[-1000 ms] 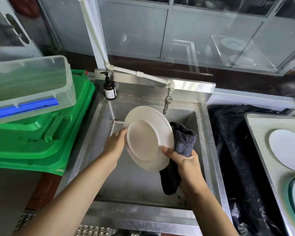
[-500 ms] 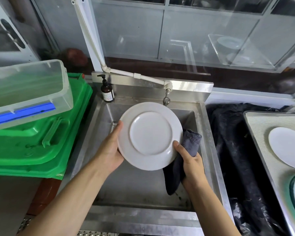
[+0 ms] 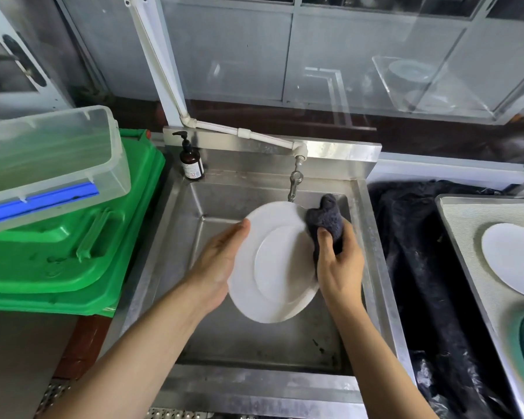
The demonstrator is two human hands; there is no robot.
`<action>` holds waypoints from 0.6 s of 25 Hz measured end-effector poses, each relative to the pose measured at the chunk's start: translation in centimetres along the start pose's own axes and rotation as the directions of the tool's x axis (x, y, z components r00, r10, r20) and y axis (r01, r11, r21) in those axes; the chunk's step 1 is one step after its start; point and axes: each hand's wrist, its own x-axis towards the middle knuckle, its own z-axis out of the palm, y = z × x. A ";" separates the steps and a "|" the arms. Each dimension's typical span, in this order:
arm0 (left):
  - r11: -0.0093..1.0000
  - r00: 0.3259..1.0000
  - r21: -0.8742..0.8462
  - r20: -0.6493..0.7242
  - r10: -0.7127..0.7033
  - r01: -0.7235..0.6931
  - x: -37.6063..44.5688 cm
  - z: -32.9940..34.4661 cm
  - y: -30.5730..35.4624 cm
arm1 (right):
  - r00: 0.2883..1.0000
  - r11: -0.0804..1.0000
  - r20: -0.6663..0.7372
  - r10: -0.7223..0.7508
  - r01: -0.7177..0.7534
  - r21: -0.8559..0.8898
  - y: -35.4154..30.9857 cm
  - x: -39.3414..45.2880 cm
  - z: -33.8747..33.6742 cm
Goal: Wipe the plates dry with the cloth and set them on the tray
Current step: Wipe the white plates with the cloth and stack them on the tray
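Over the sink (image 3: 375,267), below the tap (image 3: 294,186), the left hand (image 3: 217,264) props the white plate (image 3: 273,267) with nearly straight fingers. The right hand (image 3: 339,267) pinches the dark cloth (image 3: 325,220) against its rim. With 1 open palm supporting it, a hard wipe could tip the plate into the sink.

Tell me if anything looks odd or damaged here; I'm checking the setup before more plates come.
Nothing stands out. The left hand steadies the white plate over the sink while the right hand holds the dark cloth against it. No chips or spills show.
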 end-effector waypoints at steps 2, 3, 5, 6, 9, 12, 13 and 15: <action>0.998 0.998 0.045 -0.041 0.046 -0.044 0.1 0.6 -0.1 | 0.992 0.994 0.056 -0.113 0.113 -0.006 -0.6 -0.1 1.1; 0.996 0.996 0.058 -0.058 0.068 -0.064 0.3 0.7 -0.1 | 0.975 0.979 0.090 -0.204 0.204 0.002 -0.9 -0.6 1.8; 0.993 0.992 0.069 -0.072 0.103 -0.099 0.9 0.7 -0.4 | 0.907 0.922 0.182 -0.379 0.387 -0.010 -1.2 -1.7 3.1; 0.992 0.990 0.065 -0.084 0.113 -0.107 1.0 0.7 -0.4 | 0.884 0.904 0.215 -0.414 0.427 -0.017 -1.3 -1.8 3.4; 0.992 0.987 0.086 -0.119 0.105 -0.095 0.6 0.9 -0.5 | 0.971 0.977 0.112 -0.211 0.205 0.055 -1.8 -0.2 3.3; 0.991 0.987 0.096 -0.122 0.101 -0.090 0.7 1.7 -0.1 | 0.985 0.980 0.118 -0.124 0.103 0.171 -2.7 -0.3 4.2; 0.991 0.983 0.095 -0.152 0.106 -0.092 0.8 2.0 0.1 | 0.974 0.971 0.136 -0.181 0.156 0.180 -3.0 -1.1 4.8; 0.995 0.973 0.059 -0.212 0.093 -0.083 1.2 2.3 0.4 | 0.969 0.955 0.123 -0.213 0.181 0.234 -3.6 -2.7 6.0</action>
